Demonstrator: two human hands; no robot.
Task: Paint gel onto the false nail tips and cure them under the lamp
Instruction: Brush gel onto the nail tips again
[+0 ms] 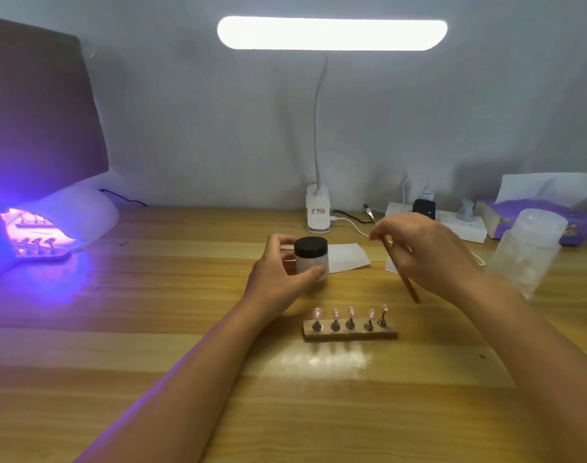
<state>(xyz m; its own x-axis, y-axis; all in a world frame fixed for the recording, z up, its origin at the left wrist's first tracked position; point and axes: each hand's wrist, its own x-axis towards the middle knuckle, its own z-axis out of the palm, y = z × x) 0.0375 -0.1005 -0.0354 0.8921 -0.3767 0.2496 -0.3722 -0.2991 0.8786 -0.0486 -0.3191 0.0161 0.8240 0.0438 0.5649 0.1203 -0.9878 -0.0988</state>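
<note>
Jar (311,259) in left hand (276,274)

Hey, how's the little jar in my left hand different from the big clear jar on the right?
The small jar has a black lid; the big jar has a translucent one. The left hand grips the small jar; the big jar stands untouched on the table. Both are lidded, with pale bodies.

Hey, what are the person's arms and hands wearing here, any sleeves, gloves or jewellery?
Nothing that shows. Both forearms are bare to the picture's edge, with no sleeves in view. The left hand and right hand are ungloved, and no ring, watch or bracelet is visible.
</note>
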